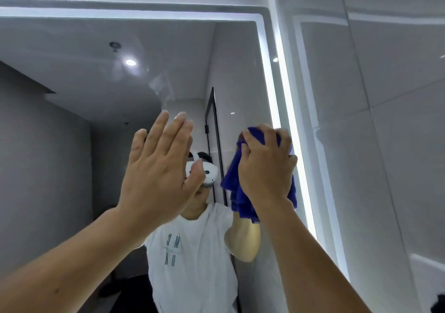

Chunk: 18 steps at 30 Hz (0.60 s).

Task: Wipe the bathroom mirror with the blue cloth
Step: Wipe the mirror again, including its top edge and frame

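Fingers (250, 144) of the right hand (265, 165) bunch the blue cloth (240, 199) against the mirror (236, 71) near its lit edge, while the left hand (156, 168), flat and empty, risks smudging glass.

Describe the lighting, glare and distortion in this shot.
Head view: a lit strip edging the mirror blows out to white; a reflected ceiling spot glares; wide-angle bends the straight edges; the left hand is flat and open, the right hand bunches the cloth.
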Tool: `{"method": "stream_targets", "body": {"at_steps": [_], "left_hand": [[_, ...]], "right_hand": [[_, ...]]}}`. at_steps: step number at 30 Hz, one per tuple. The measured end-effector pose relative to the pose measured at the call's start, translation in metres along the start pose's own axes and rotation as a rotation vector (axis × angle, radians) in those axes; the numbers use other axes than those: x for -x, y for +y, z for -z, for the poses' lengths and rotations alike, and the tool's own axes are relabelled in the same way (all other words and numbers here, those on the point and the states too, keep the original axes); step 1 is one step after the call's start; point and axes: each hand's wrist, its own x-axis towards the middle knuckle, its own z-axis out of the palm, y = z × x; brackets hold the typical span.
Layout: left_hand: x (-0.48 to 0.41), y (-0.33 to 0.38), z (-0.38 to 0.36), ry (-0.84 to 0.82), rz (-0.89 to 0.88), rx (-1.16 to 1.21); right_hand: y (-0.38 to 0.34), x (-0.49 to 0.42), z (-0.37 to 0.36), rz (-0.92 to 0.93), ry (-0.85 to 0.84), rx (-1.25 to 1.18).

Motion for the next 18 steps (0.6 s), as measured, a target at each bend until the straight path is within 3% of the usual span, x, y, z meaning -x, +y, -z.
{"method": "stream_targets", "body": {"at_steps": [14, 18], "left_hand": [[0.012, 0.012, 0.006, -0.008, -0.029, 0.031], [0.021, 0.013, 0.006, -0.053, -0.054, 0.006]], "right_hand": [[0.003, 0.008, 0.004, 0.073, 0.003, 0.105], [0.002, 0.008, 0.007, 0.060, -0.065, 0.155]]}}
